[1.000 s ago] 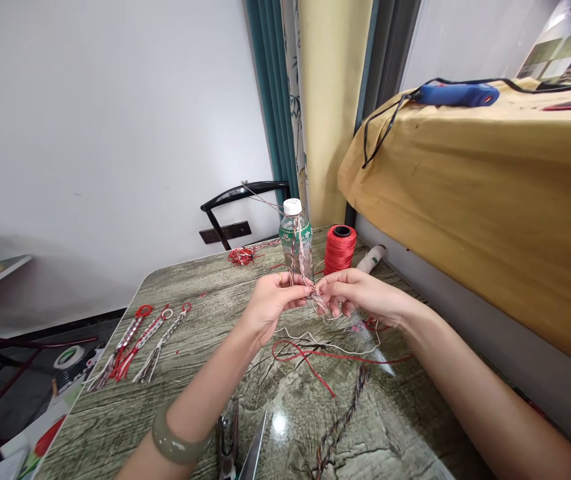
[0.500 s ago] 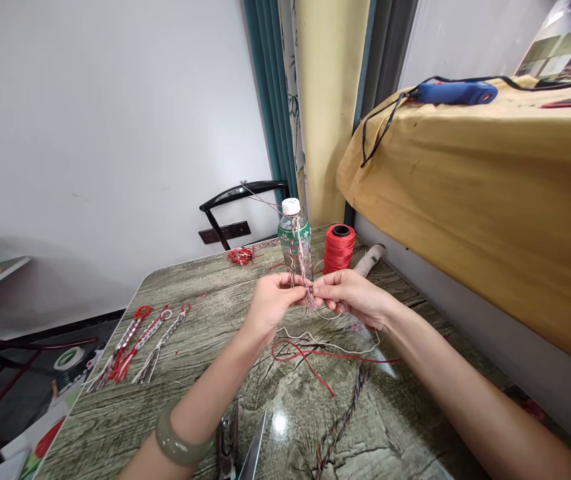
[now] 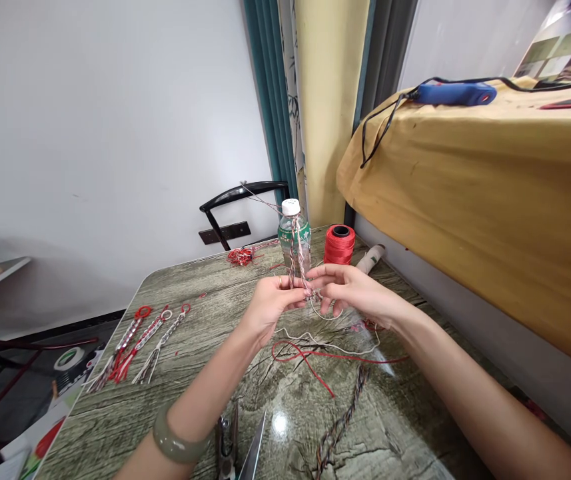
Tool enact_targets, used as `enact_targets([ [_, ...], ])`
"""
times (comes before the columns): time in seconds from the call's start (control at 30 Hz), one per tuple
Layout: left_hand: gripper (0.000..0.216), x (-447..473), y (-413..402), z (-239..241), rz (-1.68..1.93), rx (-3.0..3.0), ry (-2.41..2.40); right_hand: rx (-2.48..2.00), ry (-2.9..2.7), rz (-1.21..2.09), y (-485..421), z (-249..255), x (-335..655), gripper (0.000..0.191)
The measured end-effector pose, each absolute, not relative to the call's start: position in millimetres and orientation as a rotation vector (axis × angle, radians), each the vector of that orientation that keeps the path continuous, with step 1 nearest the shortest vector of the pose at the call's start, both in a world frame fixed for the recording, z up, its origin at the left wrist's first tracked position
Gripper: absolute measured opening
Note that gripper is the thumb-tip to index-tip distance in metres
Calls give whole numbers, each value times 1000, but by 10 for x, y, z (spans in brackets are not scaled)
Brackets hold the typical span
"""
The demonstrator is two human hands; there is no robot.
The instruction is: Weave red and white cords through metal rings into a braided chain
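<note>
Two thin braided cords point(image 3: 301, 248), mixed pink, white and dark, hang down from the neck of a clear plastic bottle point(image 3: 304, 233) with a white cap and green label. My left hand point(image 3: 278, 300) pinches the lower end of the braid between thumb and forefinger. Just to the right of that end is my right hand point(image 3: 348, 293), its fingers apart. The frayed strands point(image 3: 314, 295) lie between both hands, partly hidden by fingers. A loose white cord point(image 3: 332, 347) and a red cord point(image 3: 305, 360) lie on the table below my hands.
A red thread spool point(image 3: 339, 247) and a pale roll point(image 3: 372, 257) stand behind my right hand. Finished-looking braided tassels point(image 3: 138, 340) lie at left. In front are scissors point(image 3: 252, 450), pliers point(image 3: 226, 450) and a dark braid point(image 3: 342, 420). A black chair point(image 3: 240, 192) stands behind.
My right hand has loosened its pinch on the braid's end and spread its fingers, shifting slightly. My left hand keeps its hold in nearly the same place.
</note>
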State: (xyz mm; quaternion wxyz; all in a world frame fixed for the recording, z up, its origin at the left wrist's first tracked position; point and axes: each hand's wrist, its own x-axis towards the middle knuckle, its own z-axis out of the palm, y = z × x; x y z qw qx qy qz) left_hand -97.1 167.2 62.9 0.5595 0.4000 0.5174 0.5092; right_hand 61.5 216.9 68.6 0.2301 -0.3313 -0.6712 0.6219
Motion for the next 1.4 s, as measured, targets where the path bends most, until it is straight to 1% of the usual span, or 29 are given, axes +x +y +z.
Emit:
enact_targets([
  [0.1,7,-959,1668,637,1196,943,1240,-813,-1846,1900,2174,713,630,35],
  [0.17,8,-957,1665,638,1195,943,1249,-809,-1893,1869,2197,700,639,36],
  [0.33,10,-962,1661,634,1194,954,1257,-879,-2036,1689,2267,686,706,16],
  [0.43,11,-956,1664,634,1196,976,1259,-913,-2070,1586,2266,738,753,10],
  [0.7,15,-936,1660,617,1273,1148,1394,-970,-1989,1637,2207,812,733,18],
  [0.87,25,-952,1552,629,1297,1416,1613,-939,-2050,1629,2189,815,751,22],
  [1.0,32,-936,1401,642,1211,1676,1754,-927,-2084,1652,2162,820,767,22],
  [1.17,32,-862,1293,650,1064,1915,1890,-925,-2062,1645,2116,831,746,25],
  [1.4,29,-754,1318,674,1000,2127,1961,-868,-1816,1691,2022,813,594,29],
])
